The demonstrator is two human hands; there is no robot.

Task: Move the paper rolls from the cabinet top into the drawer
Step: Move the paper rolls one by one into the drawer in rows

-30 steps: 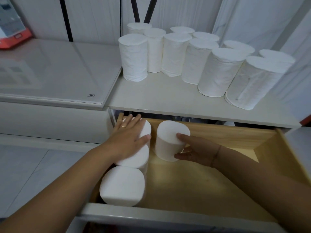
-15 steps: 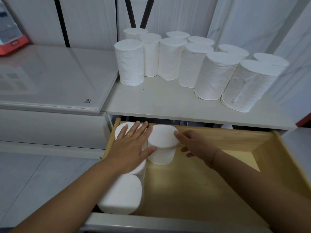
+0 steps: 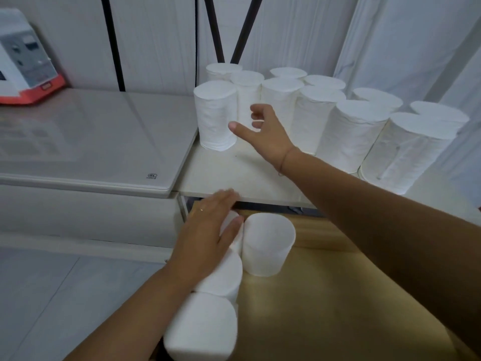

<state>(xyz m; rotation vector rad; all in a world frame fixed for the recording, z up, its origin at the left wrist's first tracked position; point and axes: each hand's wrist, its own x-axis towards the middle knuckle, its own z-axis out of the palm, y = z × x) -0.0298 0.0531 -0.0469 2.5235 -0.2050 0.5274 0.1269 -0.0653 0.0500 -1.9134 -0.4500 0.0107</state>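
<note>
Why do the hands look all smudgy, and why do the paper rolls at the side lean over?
Head view: the left hand and right hand are blurred because they are moving; the wide lens bends the edges, so the right-most paper roll on the cabinet top seems to tilt; soft light, faint shadows.

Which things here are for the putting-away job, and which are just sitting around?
For the job:
- paper rolls on the cabinet top
- rolls already in the drawer
- wooden drawer
- right hand, open, reaching for a roll
- left hand, flat on the drawer rolls

Just sitting around:
- white and orange machine
- glossy grey lid
</note>
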